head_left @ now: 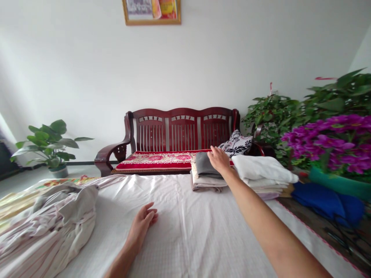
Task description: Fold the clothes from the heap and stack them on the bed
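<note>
White sheet (171, 247) as surface | left hand (144, 219): holding nothing, fingers relaxed above it | right hand (219, 159): released, fingers extended at folded grey cloth (203, 166) atop the stack (205, 181) beside the white pile (262, 170), perhaps keeping it even; contact unclear | wooden bench (183, 134) behind

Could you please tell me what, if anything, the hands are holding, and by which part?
The left hand holds nothing; whether the right hand, at the folded gray cloth, grips it cannot be told.

framed picture (152, 12): top cut off | gray folded cloth (204, 165): partly behind right hand (219, 158) | heaped clothes (74, 210): left cut
</note>
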A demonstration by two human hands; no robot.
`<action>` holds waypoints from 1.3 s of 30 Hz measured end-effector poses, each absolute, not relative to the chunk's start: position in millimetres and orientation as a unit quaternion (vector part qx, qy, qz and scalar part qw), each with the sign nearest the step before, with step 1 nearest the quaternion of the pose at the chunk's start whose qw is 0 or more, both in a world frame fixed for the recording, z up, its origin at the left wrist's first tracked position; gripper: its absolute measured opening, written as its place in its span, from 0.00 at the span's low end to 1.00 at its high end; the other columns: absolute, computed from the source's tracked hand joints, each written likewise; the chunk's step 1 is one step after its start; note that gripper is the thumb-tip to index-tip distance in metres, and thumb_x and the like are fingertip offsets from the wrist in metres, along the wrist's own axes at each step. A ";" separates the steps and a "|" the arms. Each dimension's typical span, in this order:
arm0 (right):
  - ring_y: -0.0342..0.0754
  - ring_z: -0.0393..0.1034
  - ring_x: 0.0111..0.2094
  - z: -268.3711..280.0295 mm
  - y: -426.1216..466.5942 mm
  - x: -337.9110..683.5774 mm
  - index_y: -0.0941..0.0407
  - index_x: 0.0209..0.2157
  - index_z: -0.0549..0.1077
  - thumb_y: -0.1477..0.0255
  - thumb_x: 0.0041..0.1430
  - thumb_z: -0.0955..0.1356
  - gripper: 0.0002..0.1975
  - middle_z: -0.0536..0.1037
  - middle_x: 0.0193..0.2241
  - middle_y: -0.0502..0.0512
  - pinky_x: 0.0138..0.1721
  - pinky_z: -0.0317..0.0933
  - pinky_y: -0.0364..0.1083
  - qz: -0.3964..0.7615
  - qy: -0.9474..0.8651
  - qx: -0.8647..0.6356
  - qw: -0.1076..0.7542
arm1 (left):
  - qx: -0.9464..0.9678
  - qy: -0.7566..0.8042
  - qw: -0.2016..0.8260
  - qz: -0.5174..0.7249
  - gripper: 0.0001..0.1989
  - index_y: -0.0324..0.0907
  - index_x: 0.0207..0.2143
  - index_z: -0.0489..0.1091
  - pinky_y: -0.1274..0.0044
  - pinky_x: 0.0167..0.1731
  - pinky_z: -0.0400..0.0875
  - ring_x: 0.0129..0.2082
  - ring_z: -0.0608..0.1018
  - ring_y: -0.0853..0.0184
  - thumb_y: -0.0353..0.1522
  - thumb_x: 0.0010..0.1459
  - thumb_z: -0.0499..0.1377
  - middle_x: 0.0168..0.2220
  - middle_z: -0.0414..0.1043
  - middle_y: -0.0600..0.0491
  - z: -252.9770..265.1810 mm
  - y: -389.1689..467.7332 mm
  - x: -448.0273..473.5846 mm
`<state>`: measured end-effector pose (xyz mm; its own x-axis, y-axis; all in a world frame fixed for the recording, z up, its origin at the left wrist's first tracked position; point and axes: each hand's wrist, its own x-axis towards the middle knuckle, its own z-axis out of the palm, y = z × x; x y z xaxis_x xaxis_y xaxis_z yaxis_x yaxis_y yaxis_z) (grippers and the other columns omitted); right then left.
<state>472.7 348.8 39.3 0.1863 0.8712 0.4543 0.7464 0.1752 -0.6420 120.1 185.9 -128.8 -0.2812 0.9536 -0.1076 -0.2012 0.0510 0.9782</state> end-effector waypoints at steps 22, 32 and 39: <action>0.54 0.65 0.58 -5.7 269.0 452.5 0.54 0.51 0.76 0.64 0.67 0.56 0.22 0.76 0.54 0.59 0.64 0.53 0.55 0.022 -0.673 -0.531 0.514 | 0.434 0.540 0.445 0.567 0.24 0.39 0.40 0.76 0.73 0.35 0.73 0.30 0.78 0.64 0.41 0.39 0.69 0.32 0.77 0.51 -105.5 170.4 135.0; 0.58 0.71 0.54 -113.6 191.9 436.7 0.56 0.46 0.77 0.59 0.57 0.59 0.24 0.78 0.51 0.63 0.59 0.61 0.55 0.233 -0.667 -0.578 0.409 | 0.474 0.537 0.396 0.574 0.13 0.38 0.38 0.77 0.77 0.29 0.71 0.27 0.77 0.68 0.32 0.49 0.62 0.32 0.78 0.50 -111.8 166.6 138.1; 0.58 0.73 0.51 -133.1 192.9 440.8 0.52 0.39 0.80 0.61 0.55 0.60 0.21 0.81 0.46 0.60 0.57 0.63 0.56 0.153 -0.739 -0.531 0.385 | 0.532 0.579 0.210 0.581 0.15 0.45 0.39 0.79 0.69 0.52 0.68 0.46 0.77 0.59 0.25 0.52 0.59 0.42 0.78 0.48 -94.6 158.3 108.6</action>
<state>440.8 192.9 -133.1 -0.1404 0.9029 0.4063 0.6667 0.3896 -0.6354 108.6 158.3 -94.6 -0.3466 0.8600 0.3745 0.3723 -0.2403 0.8965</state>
